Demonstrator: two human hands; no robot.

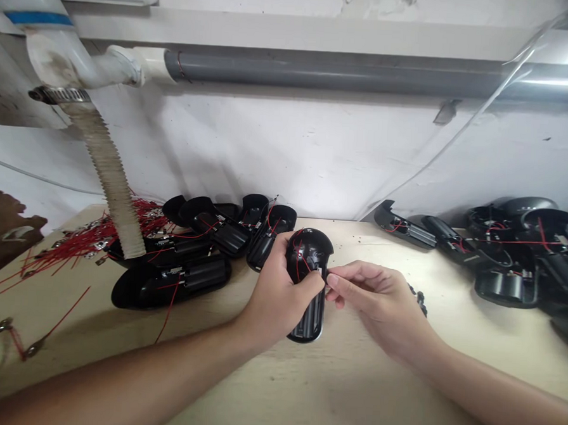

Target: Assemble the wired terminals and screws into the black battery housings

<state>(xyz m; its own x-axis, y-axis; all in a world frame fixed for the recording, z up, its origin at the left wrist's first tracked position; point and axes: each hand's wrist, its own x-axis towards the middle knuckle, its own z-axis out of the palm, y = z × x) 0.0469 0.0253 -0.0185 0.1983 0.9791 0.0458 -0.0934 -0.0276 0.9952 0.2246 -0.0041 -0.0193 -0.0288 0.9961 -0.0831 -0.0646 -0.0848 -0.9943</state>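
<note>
Near the middle of the table, my left hand (279,295) grips a black plastic housing (312,320) with a rounded upper end and a ribbed battery compartment. Its thumb presses on the inside, just below a thin red wire (299,259). At the housing's right edge is my right hand (375,296), thumb and forefinger pinched together. Whatever those fingertips hold, if anything, is too small to make out. Partly behind the right hand lies a small dark cluster of parts (420,301).
Similar black housings (176,276) lie to the left, and more are piled at the right (503,287). Red wires with metal tabs (97,234) are heaped at the far left. A ribbed hose (112,172) hangs down there from a grey pipe (320,72) along the wall.
</note>
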